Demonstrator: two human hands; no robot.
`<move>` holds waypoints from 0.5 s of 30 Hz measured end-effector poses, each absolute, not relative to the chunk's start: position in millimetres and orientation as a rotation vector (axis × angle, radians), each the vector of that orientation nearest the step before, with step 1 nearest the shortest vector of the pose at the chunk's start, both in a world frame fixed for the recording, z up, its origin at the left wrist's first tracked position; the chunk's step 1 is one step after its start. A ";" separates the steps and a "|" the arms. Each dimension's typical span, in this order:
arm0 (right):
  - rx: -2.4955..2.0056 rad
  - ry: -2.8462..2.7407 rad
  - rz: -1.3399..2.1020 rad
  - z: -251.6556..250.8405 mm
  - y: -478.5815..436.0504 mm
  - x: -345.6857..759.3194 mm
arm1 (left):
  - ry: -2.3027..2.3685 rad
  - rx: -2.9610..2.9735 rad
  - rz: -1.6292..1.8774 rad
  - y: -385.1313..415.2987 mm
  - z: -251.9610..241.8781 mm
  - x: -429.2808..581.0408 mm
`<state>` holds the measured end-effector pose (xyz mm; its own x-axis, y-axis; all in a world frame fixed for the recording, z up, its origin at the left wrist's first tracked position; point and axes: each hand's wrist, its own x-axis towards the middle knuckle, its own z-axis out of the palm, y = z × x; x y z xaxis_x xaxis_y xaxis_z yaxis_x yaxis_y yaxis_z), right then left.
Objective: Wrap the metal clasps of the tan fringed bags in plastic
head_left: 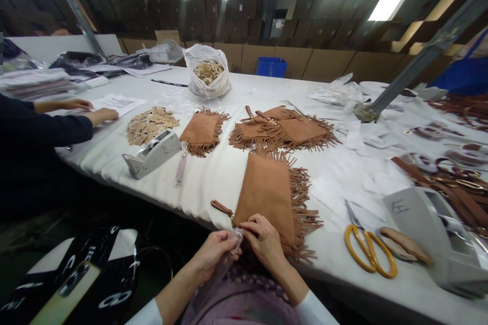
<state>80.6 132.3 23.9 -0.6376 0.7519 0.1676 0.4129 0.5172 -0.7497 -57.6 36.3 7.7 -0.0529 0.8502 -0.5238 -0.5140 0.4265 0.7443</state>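
Observation:
A brown suede-look pouch (267, 188) with fringe on its right side lies at the table's front edge. Its zipper pull (222, 208) sticks out to the left. Just below the pouch's lower left corner, my left hand (218, 254) is closed on a clear plastic sleeve (238, 236), part of which hangs toward my lap. My right hand (265, 244) lies over that same corner, its thumb and fingers pinched together close to the sleeve. What the right fingertips grip is hidden. More fringed pouches (301, 129) lie overlapped farther back, and a single pouch (200, 129) lies to their left.
Yellow-handled scissors (368, 249) and a tape dispenser (434, 233) are at right, beside brown straps (453, 183). Left are another dispenser (154, 155), a tag pile (152, 124) and a co-worker's hands (102, 114). A metal post (415, 66) rises at back right.

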 end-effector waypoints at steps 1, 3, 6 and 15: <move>-0.932 -2.248 0.997 25.9 133.7 81.7 | 1.155 0.357 1.185 40.4 9.0 -55.3; -0.905 -2.155 1.106 33.0 134.1 85.3 | 1.132 0.311 1.243 47.0 11.4 -52.1; -1.012 -1.958 1.187 42.3 123.0 93.4 | 1.108 0.215 1.241 50.6 14.2 -52.3; -1.213 -1.460 1.924 24.8 75.9 74.6 | 1.076 0.159 1.137 49.0 30.7 -65.6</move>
<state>74.6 75.9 24.8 -0.5217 0.7644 -0.3789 0.1595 -0.3489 -0.9235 -65.6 49.0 30.7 0.0071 0.7919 -0.6107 -0.6536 0.4659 0.5965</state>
